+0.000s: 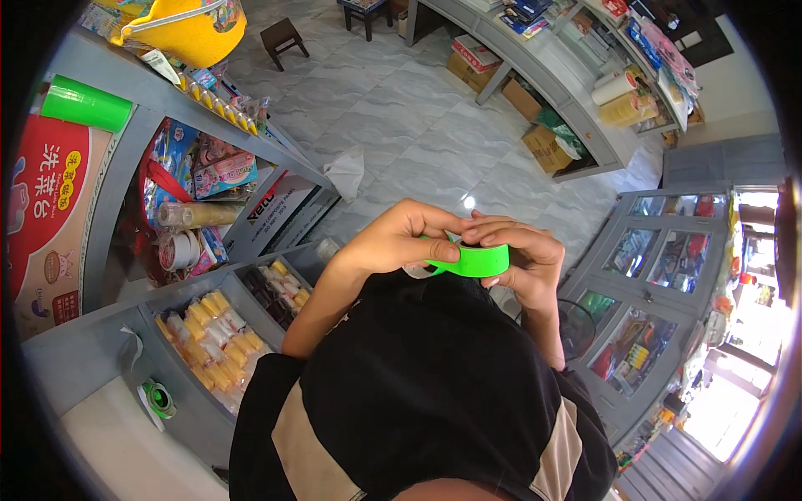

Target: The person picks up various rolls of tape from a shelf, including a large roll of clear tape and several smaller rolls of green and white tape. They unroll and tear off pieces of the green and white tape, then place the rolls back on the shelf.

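Observation:
A bright green roll of tape or labels (484, 262) is held up in front of my chest, between both hands. My right hand (535, 265) wraps round the roll from the right, its fingers over the top and its thumb underneath. From the left, my left hand (393, 240) pinches the green strip at the roll's left side between thumb and fingers. Something pale shows just below my left fingertips, too small to name. My right fingers partly cover the roll's core.
At my left, an open grey drawer (109, 355) holds a small white-and-green item (157, 399). Beside it lie several yellow and white packets (213, 338). Shelves of goods and a large green roll (86, 102) stand farther left. A glass-door cabinet (643, 292) is at right.

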Motion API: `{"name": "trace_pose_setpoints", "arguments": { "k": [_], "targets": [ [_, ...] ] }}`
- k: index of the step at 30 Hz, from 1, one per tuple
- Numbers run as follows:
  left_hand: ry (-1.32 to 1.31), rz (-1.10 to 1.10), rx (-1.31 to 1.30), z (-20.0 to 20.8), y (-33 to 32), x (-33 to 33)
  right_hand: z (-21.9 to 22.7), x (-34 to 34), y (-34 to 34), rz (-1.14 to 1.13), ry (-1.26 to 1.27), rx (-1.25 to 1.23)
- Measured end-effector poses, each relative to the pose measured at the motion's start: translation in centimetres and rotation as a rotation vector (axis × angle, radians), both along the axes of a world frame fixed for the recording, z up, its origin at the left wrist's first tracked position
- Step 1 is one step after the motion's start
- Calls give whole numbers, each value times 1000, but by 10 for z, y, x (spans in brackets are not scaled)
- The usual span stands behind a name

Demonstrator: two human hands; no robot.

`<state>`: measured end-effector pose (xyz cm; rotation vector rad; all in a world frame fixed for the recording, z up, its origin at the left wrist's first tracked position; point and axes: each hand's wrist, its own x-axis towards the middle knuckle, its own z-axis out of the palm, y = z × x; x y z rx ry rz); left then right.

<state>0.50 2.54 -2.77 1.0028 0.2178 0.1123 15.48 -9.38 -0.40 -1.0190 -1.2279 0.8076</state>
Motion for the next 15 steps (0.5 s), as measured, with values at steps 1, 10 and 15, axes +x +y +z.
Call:
{"name": "trace_pose_setpoints", "arguments": {
  "k": [1, 10, 15],
  "targets": [
    [0, -1, -34, 1, -1, 0, -2, -1, 0, 13, 44, 4],
    [271, 163, 360, 4, -2, 3, 7, 3, 1, -125, -592, -12],
    [276, 147, 166, -1, -4, 4, 4, 1, 0, -159, -708, -7]
  ]
}}
